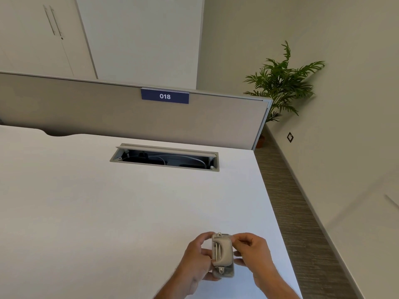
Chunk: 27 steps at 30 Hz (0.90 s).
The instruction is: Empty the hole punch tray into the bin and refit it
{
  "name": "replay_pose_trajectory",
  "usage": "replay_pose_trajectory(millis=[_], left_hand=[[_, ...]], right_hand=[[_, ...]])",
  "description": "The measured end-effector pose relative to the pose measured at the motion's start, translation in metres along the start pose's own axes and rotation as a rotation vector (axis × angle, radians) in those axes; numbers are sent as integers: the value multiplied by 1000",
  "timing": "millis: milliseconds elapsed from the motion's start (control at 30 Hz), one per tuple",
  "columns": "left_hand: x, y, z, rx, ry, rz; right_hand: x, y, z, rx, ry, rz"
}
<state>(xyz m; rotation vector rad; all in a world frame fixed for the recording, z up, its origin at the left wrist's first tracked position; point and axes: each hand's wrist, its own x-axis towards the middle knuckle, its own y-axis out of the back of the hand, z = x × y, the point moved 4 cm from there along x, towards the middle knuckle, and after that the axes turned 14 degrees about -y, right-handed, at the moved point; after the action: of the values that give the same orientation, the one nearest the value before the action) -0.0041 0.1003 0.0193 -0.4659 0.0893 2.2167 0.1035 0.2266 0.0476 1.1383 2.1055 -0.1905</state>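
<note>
A small grey hole punch (222, 254) is held over the near right part of the white desk (108, 212). It is turned end-on to me, its handle on top and metal pins showing at both ends. My left hand (197, 260) grips its left side, and my right hand (251, 250) pinches its right side with fingertips near the upper corner. The tray cannot be told apart from the body. No bin is in view.
An open cable hatch (165, 157) is sunk into the desk ahead. A grey partition with a blue "018" label (165, 96) closes the far edge. The desk's right edge drops to striped carpet (302, 212). A potted plant (280, 83) stands in the corner.
</note>
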Motion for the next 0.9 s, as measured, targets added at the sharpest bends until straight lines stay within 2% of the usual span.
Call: replay_pose_trajectory(millis=[67, 167, 267, 433, 500, 667, 833, 900], left_hand=[[0, 2, -3, 24, 0, 20], [0, 3, -8, 43, -18, 25], [-3, 2, -14, 57, -37, 1], [2, 10, -22, 322, -67, -156], [3, 18, -20, 508, -165, -169], [-4, 33, -15, 1110, -537, 34], [-5, 32, -30, 1309, -801, 65], [-5, 30, -33, 1340, -838, 49]], right_hand=[[-1, 3, 5, 4, -26, 9], [-10, -5, 11, -39, -110, -120], [-7, -5, 20, -100, -117, -97], [-2, -3, 37, -116, -145, -65], [-1, -2, 42, -105, -154, -57], [0, -5, 50, -91, -160, -89], [-3, -4, 50, -90, -191, -97], [-10, 2, 45, -109, -159, -55]])
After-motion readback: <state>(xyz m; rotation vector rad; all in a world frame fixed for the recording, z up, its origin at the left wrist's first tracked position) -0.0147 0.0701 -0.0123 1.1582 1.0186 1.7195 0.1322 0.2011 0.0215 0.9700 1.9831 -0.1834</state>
